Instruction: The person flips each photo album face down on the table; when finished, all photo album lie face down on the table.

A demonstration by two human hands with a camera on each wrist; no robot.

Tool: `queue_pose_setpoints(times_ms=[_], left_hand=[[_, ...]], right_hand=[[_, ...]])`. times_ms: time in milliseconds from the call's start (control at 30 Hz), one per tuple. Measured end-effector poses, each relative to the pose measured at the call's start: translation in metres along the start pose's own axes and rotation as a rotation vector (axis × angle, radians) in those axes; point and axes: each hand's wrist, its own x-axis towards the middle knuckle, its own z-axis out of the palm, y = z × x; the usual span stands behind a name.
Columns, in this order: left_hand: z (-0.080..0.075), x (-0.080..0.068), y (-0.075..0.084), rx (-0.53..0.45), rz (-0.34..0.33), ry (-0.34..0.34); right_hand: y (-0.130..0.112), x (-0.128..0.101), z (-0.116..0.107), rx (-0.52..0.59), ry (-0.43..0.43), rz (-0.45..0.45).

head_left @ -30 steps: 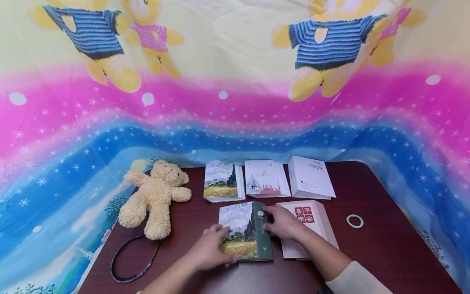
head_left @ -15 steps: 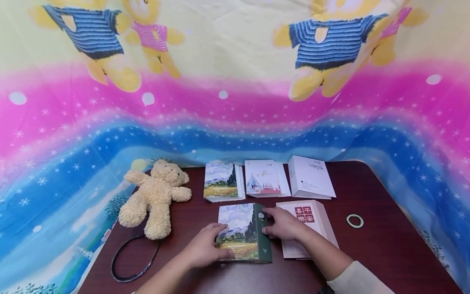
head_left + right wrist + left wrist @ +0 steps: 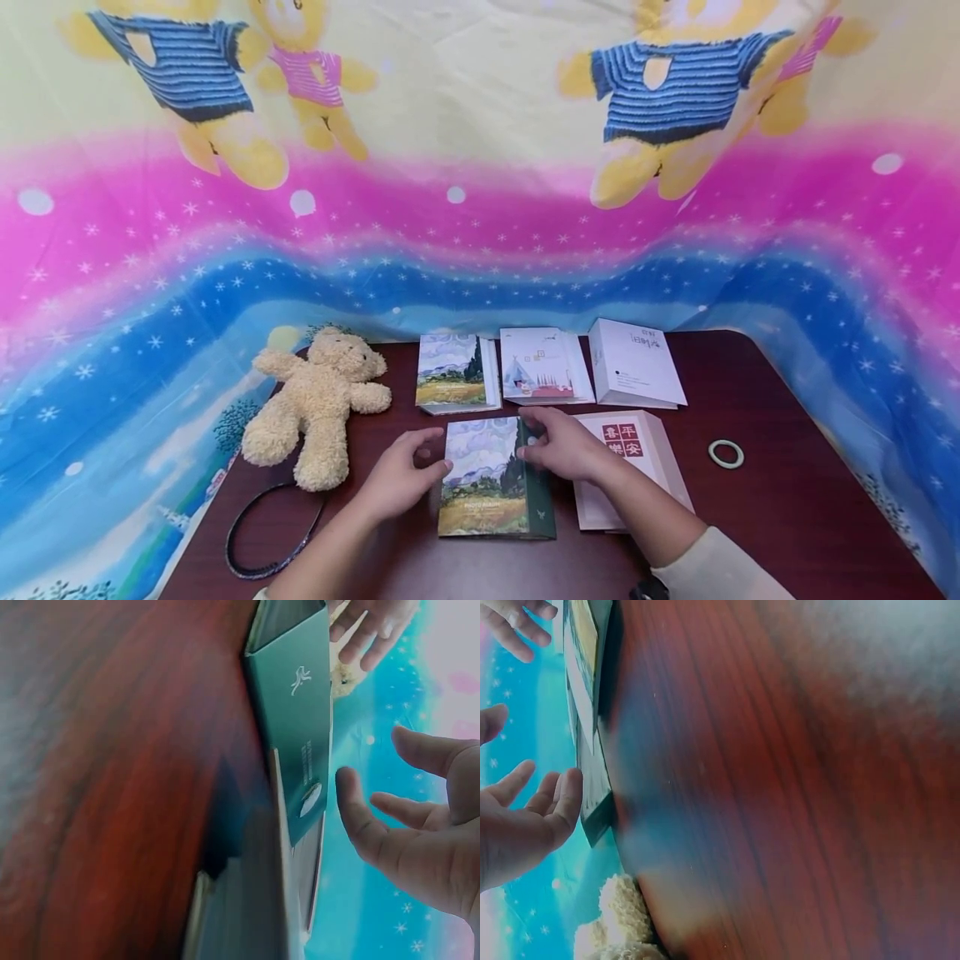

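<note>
Just between both hands, left (image 3: 399,479) and right (image 3: 564,446), loosely spread, gripping nothing: photo album (image 3: 491,479).

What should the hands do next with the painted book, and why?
Probably close both hands on the book again: the left hand and right hand hover open at its two sides, and it lies flat on the table.

photo album (image 3: 495,479) | closed, flat on table, cover up | painted landscape front: cloudy sky, dark cypress, yellow field | dark green spine strip at 3 o'clock edge with small round white clasp | near table's 6 o'clock edge
</note>
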Motion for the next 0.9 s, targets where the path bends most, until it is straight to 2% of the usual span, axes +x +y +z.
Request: queue_pose_setpoints(times_ms=[233, 367, 767, 900], left_hand=[[-0.007, 0.015, -0.009, -0.032, -0.067, 0.092], [-0.009, 0.021, -0.012, -0.030, -0.101, 0.111], [-0.011, 0.042, -0.017, -0.086, -0.164, 0.158], [-0.009, 0.049, -0.019, -0.126, -0.187, 0.168]], right_hand=[[-0.008, 0.014, 0.003, -0.033, 0.078, -0.017], [-0.012, 0.023, 0.005, -0.017, 0.086, -0.029], [-0.019, 0.044, 0.008, 0.173, 0.072, -0.015], [-0.019, 0.052, 0.010, 0.190, 0.082, -0.011]])
